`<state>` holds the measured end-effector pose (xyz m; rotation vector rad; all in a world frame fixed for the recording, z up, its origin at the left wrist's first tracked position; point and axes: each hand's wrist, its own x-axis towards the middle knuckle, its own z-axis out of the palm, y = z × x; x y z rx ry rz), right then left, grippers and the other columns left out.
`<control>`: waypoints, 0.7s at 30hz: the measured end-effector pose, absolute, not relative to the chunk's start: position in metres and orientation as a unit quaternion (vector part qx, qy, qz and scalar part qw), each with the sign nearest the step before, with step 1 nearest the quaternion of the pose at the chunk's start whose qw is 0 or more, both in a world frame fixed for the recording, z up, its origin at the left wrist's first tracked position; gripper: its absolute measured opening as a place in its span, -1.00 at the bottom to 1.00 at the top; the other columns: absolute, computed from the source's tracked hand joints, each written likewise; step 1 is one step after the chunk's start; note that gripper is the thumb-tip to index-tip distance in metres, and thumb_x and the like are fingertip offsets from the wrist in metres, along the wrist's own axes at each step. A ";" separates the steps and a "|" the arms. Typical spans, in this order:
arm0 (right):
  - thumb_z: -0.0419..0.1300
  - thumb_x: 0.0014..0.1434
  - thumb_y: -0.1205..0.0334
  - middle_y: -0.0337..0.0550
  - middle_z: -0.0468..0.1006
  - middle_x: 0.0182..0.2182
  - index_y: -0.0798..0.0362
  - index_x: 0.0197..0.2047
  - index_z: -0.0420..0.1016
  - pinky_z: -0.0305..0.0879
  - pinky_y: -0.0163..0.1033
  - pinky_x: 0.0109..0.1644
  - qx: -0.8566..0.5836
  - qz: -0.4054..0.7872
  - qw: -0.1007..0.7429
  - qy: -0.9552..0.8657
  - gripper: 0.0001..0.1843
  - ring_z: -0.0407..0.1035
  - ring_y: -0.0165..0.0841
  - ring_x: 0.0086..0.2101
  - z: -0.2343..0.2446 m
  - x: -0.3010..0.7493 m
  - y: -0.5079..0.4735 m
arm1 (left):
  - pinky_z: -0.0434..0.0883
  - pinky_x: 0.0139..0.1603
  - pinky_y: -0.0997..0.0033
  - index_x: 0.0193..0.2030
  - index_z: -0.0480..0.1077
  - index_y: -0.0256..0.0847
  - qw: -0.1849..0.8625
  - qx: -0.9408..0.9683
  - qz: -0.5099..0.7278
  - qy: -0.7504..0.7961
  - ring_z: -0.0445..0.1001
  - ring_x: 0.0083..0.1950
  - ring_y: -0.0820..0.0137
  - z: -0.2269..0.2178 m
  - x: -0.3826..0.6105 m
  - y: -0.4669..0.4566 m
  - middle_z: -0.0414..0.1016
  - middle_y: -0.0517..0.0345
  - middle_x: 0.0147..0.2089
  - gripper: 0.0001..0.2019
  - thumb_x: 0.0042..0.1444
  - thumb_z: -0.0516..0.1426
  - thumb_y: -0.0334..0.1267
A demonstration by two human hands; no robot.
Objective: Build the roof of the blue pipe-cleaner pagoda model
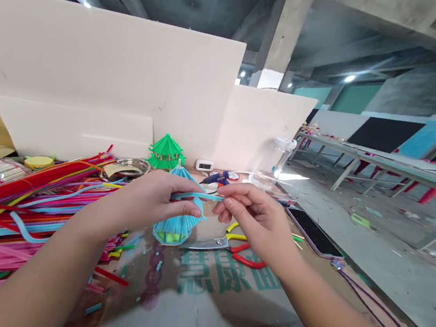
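Observation:
A light blue pipe cleaner (209, 197) stretches level between my two hands above the work surface. My left hand (157, 193) has one end between thumb and fingers. The other end is pinched by the fingertips of my right hand (255, 212). Just behind and below the hands stands a light blue, cone-topped craft piece (172, 228) with green at its base; my left hand hides part of it. Under my right hand lie cutters with red handles (247, 258) and metal blades, and a yellow-handled tool (235, 235), partly covered.
Many coloured pipe cleaners (28, 212) are heaped at left. Along the back are a metal bowl (136, 165), a green tree craft (166, 153), a small digital clock (204, 165), a glue gun (218, 178) and a clear jar (272, 163). A phone (314, 232) lies at right.

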<state>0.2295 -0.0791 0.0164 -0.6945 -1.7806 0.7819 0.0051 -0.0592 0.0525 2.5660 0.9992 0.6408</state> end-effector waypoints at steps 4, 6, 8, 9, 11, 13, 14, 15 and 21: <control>0.18 0.26 0.21 -0.21 0.59 -0.39 0.05 -0.07 0.51 0.46 -0.30 -0.30 -0.293 0.336 0.523 -0.727 -0.80 0.47 -0.46 -0.40 0.017 0.235 -0.072 | 0.24 -0.40 0.49 -0.34 0.43 -0.16 0.135 0.883 0.263 0.365 0.40 -0.42 0.43 0.052 0.008 -0.058 0.46 0.24 -0.45 -0.63 0.29 -0.04 0.01; 0.24 0.21 0.21 -0.20 0.61 -0.34 0.03 -0.06 0.51 0.48 -0.27 -0.26 -0.262 0.381 0.526 -0.714 -0.77 0.49 -0.45 -0.37 0.017 0.234 -0.071 | 0.23 -0.41 0.49 -0.41 0.36 -0.18 0.148 0.881 0.261 0.365 0.37 -0.44 0.45 0.051 0.014 -0.061 0.42 0.24 -0.48 -0.60 0.32 -0.09 -0.04; 0.28 0.16 0.21 -0.20 0.62 -0.32 0.00 -0.06 0.52 0.48 -0.26 -0.26 -0.229 0.424 0.524 -0.702 -0.74 0.50 -0.44 -0.37 0.015 0.231 -0.071 | 0.25 -0.37 0.49 -0.40 0.34 -0.18 0.169 0.885 0.256 0.349 0.38 -0.42 0.46 0.048 0.022 -0.063 0.42 0.24 -0.45 -0.62 0.34 -0.12 -0.10; 0.29 0.15 0.20 -0.22 0.61 -0.35 0.01 -0.09 0.53 0.47 -0.27 -0.29 -0.224 0.433 0.525 -0.698 -0.76 0.49 -0.44 -0.40 0.013 0.229 -0.072 | 0.25 -0.35 0.50 -0.37 0.34 -0.19 0.178 0.890 0.251 0.337 0.38 -0.41 0.47 0.046 0.025 -0.063 0.43 0.24 -0.44 -0.64 0.35 -0.13 -0.13; 0.26 0.18 0.16 -0.25 0.57 -0.46 0.05 -0.24 0.57 0.41 -0.32 -0.39 -0.246 0.424 0.528 -0.694 -0.85 0.42 -0.48 -0.50 0.011 0.227 -0.071 | 0.25 -0.34 0.51 -0.30 0.37 -0.18 0.183 0.901 0.234 0.317 0.37 -0.40 0.48 0.042 0.031 -0.063 0.43 0.25 -0.43 -0.68 0.35 -0.13 -0.17; 0.22 0.21 0.13 -0.27 0.50 -0.54 0.09 -0.38 0.56 0.34 -0.35 -0.44 -0.280 0.399 0.525 -0.698 -0.77 0.33 -0.51 -0.55 0.008 0.226 -0.069 | 0.21 -0.38 0.51 -0.28 0.40 -0.19 0.169 0.910 0.218 0.310 0.33 -0.44 0.48 0.038 0.033 -0.062 0.41 0.26 -0.45 -0.69 0.33 -0.10 -0.17; 0.21 0.22 0.11 -0.27 0.48 -0.55 0.09 -0.40 0.56 0.33 -0.35 -0.44 -0.287 0.388 0.525 -0.701 -0.74 0.32 -0.51 -0.55 0.006 0.227 -0.067 | 0.19 -0.41 0.52 -0.29 0.42 -0.19 0.161 0.913 0.212 0.309 0.30 -0.46 0.49 0.038 0.032 -0.061 0.39 0.26 -0.48 -0.69 0.32 -0.08 -0.16; 0.20 0.23 0.10 -0.27 0.48 -0.55 0.09 -0.39 0.56 0.33 -0.35 -0.42 -0.287 0.383 0.529 -0.701 -0.74 0.32 -0.51 -0.54 0.005 0.227 -0.066 | 0.16 -0.44 0.52 -0.32 0.43 -0.20 0.154 0.916 0.205 0.309 0.27 -0.48 0.49 0.037 0.031 -0.060 0.36 0.26 -0.50 -0.69 0.31 -0.06 -0.16; 0.18 0.24 -0.03 -0.22 0.57 -0.43 0.05 -0.32 0.49 0.39 -0.34 -0.43 -0.219 0.492 0.564 -0.627 -0.69 0.43 -0.47 -0.53 0.008 0.228 -0.066 | 0.15 -0.47 0.55 -0.43 0.45 -0.22 0.172 0.920 0.157 0.315 0.29 -0.49 0.51 0.045 0.016 -0.060 0.40 0.24 -0.51 -0.65 0.28 -0.01 -0.13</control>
